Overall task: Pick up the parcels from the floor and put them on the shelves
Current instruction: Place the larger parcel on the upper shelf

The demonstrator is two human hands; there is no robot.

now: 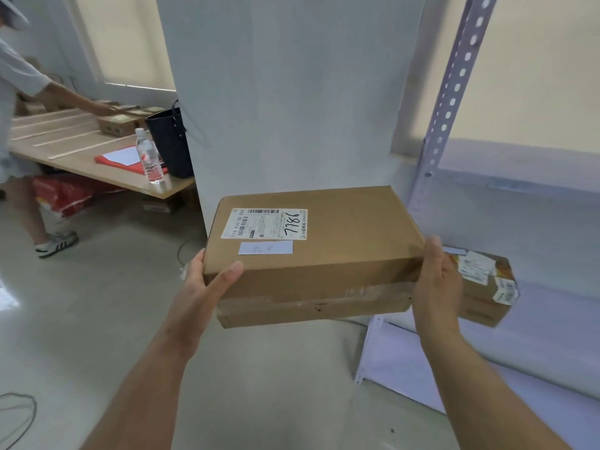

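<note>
I hold a flat brown cardboard parcel (341, 254) in the air in front of me, label side up, with "7186" handwritten on its white shipping label. My left hand (204, 287) grips its near left corner, thumb on top. My right hand (438, 280) clamps its right end. The parcel hovers just left of a pale metal shelf unit (552, 336). A second, smaller parcel (487, 287) with several stickers lies on that shelf, partly hidden behind my right hand.
A perforated shelf upright (454, 92) rises at the right beside a white wall pillar (292, 92). At the left stands a wooden table (81, 147) with a water bottle (149, 157), a dark bag (172, 141) and small boxes; another person (19, 92) reaches over it. A cable (19, 417) lies on the floor.
</note>
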